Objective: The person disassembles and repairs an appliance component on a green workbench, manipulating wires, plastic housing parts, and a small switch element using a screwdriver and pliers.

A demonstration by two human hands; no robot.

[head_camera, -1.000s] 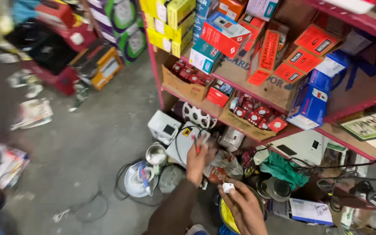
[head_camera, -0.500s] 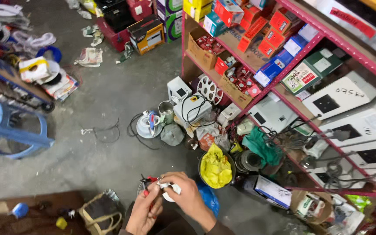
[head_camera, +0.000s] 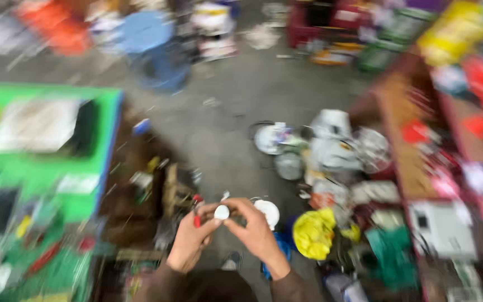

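Note:
The picture is blurred by head motion. Low in the middle, my left hand (head_camera: 190, 239) and my right hand (head_camera: 254, 228) meet around a small white round part (head_camera: 221, 212), pinched between the fingertips of both. A thin red-handled tool (head_camera: 197, 218) sticks up from my left hand's fingers. Just behind my right hand lies a white round disc (head_camera: 268, 211) on the floor.
A green-topped workbench (head_camera: 40, 173) cluttered with tools fills the left. A blue plastic stool (head_camera: 155, 47) stands on the grey concrete floor (head_camera: 219, 128) ahead. Boxes, white appliances (head_camera: 331, 140), a yellow bag (head_camera: 314, 232) and red shelving (head_camera: 465, 128) crowd the right.
My view has swung left from the shelves toward the green bench. Both hands stay together on the small white part, now nearer the bench.

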